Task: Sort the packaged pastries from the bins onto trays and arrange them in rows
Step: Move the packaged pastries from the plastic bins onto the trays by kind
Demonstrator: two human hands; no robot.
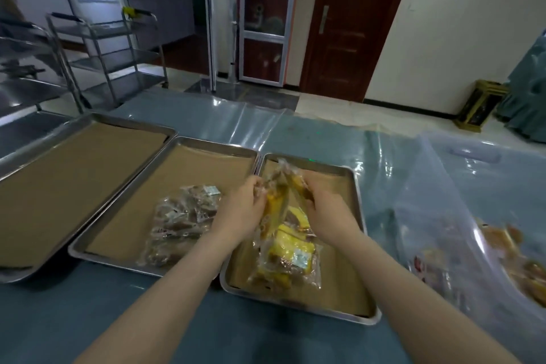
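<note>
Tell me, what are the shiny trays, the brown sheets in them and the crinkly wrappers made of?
The trays look like metal, probably stainless steel: their silvery rims reflect the light. The brown sheets look like matte paper, maybe baking paper. The held packet seems wrapped in thin clear plastic: it is glossy and crinkled, and the pastry shows through.

A food-prep room: steel trolley racks (112, 50), paper-lined metal trays (74, 168), plastic-covered table (310, 133)
</note>
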